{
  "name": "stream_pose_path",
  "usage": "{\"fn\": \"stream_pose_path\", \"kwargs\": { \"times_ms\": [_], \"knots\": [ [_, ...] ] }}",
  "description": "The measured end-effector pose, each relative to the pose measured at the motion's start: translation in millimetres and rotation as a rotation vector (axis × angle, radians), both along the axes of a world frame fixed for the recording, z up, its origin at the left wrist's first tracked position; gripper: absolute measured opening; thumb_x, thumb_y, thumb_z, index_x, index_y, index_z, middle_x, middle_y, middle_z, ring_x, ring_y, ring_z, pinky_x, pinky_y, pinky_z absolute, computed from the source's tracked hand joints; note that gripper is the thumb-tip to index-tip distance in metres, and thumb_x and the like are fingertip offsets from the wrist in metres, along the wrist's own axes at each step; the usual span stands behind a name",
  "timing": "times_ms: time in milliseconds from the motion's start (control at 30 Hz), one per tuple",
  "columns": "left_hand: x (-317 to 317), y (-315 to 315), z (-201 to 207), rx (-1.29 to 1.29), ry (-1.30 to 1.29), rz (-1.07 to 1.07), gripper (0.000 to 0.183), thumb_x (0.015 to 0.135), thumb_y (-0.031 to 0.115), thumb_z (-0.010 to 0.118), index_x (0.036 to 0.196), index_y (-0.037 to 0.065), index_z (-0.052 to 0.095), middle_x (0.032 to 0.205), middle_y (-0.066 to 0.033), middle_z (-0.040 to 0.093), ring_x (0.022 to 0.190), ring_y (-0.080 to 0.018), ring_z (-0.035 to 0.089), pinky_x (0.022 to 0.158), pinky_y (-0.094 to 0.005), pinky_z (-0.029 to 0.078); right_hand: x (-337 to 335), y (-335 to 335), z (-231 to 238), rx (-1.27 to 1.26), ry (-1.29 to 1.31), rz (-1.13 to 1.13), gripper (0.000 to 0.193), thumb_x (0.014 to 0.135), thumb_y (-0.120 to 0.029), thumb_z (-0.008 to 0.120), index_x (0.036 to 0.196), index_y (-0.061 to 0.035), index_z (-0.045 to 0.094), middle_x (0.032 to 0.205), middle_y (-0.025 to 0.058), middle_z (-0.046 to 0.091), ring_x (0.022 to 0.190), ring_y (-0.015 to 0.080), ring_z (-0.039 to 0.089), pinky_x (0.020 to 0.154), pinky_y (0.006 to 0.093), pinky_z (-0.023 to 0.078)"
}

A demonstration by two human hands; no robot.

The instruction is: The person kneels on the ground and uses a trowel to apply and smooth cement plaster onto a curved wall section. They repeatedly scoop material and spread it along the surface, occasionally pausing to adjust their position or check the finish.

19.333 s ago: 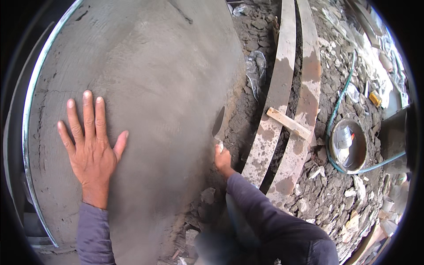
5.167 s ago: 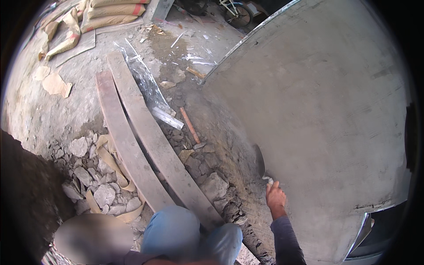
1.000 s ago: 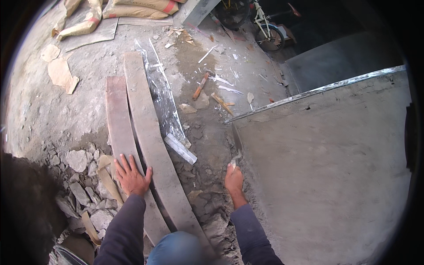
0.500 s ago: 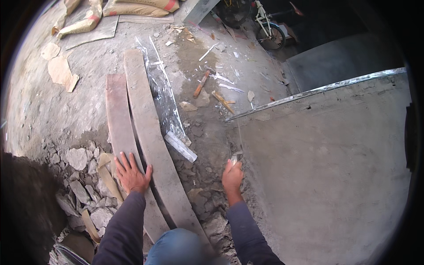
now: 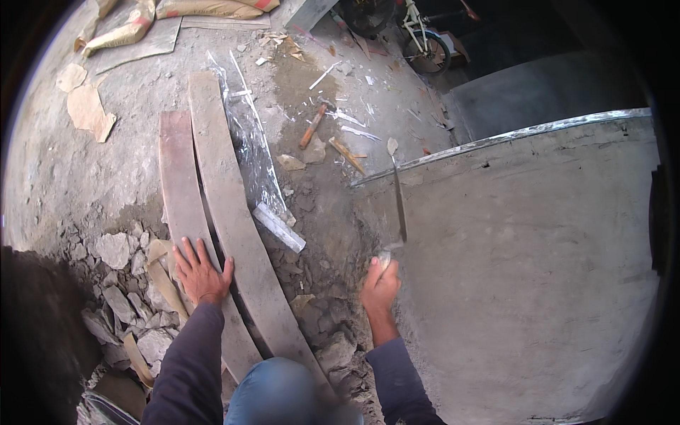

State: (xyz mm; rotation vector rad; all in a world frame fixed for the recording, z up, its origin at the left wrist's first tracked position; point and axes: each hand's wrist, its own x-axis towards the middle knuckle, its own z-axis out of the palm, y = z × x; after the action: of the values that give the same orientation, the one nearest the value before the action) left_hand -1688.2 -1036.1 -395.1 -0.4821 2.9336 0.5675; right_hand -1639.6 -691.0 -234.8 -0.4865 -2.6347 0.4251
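My left hand (image 5: 203, 274) lies flat with fingers spread on the reddish plank (image 5: 178, 170), which runs side by side with a longer grey-brown plank (image 5: 223, 145). A narrow gap separates the two. In my right hand (image 5: 381, 287) is a trowel (image 5: 401, 205), gripped by its pale handle. Its thin blade shows almost edge-on, pointing away from me beside the left edge of the grey plastered wall (image 5: 517, 262). Whether the blade touches the plaster I cannot tell.
Broken stone rubble (image 5: 117, 304) lies left of the planks. Beyond them are plastic sheeting (image 5: 256, 156), a pale strip (image 5: 280, 228), a hammer (image 5: 312, 127) and wood scraps (image 5: 346, 156). A metal-edged strip (image 5: 510, 145) tops the wall. Paper sacks (image 5: 205, 8) and a bicycle (image 5: 425, 46) stand farther off.
My right hand has turned and shifted slightly right, and the trowel blade now shows along the plaster's edge. My left hand stays on the reddish plank. The whole view has shifted a little.
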Motion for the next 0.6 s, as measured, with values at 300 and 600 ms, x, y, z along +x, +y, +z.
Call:
{"fn": "stream_pose_path", "kwargs": {
  "times_ms": [300,600],
  "knots": [
    [7.9,0.9,-11.8,0.0,0.002,0.009,0.095,0.092,0.071,0.057,0.164,0.012,0.04,0.176,-0.0164,0.02,0.163,-0.0436,0.01,0.126,-0.0541,0.02,3.6,-1.0,-23.0,0.079,-0.178,0.017,0.048,0.104,-0.042,0.06,0.107,0.0052,0.062,0.088,0.0343,0.071,0.086,0.056,0.069,0.078,0.0627,0.054],
    [7.5,5.7,-13.2,-0.016,0.005,0.011,0.095,0.091,0.07,0.058,0.164,0.012,0.04,0.176,-0.0165,0.02,0.162,-0.0437,0.011,0.125,-0.0549,0.021,30.9,19.4,-6.1,0.026,-0.199,-0.026,0.044,0.103,-0.037,0.063,0.108,0.0069,0.062,0.088,0.0318,0.071,0.083,0.0539,0.07,0.073,0.0581,0.055]
  ]
}}
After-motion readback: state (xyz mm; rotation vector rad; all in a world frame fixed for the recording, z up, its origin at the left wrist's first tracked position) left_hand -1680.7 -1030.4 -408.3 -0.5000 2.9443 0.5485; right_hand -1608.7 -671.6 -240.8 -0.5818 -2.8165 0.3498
